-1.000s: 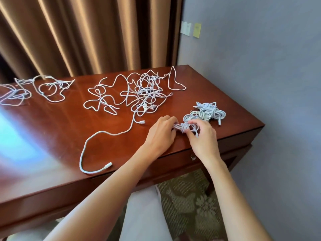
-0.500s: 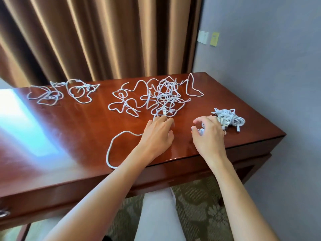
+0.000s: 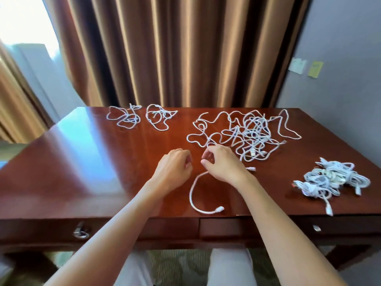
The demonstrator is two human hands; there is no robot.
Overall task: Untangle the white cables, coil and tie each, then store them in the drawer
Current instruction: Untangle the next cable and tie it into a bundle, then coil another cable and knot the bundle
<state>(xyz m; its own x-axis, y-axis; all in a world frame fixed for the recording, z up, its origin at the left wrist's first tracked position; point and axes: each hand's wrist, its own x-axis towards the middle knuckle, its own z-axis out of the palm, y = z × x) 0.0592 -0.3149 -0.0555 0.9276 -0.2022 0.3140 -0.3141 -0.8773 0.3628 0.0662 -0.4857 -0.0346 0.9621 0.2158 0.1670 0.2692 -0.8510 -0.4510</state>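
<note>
A big tangle of white cables [image 3: 250, 133] lies at the back right of the wooden desk [image 3: 86, 162]. One loose white cable [image 3: 191, 193] runs out of it toward the front edge and ends in a plug. My right hand [image 3: 223, 165] hovers over this cable with curled fingers, and the palm hides whether it grips it. My left hand [image 3: 175, 167] is just left of it, loosely curled and holding nothing. Several coiled, tied cables [image 3: 329, 179] sit in a heap at the front right. The desk's drawers [image 3: 222, 227] are closed.
Two smaller loose cable tangles [image 3: 142, 117] lie at the back left of the desk. Brown curtains [image 3: 185, 54] hang behind it and a grey wall [image 3: 340, 89] is to the right. A metal drawer handle [image 3: 81, 232] shows at the front left, and my knees are under the desk.
Both hands left the coiled bundle at the front right and moved left to the loose cable. My view swung left and up, showing more of the desk.
</note>
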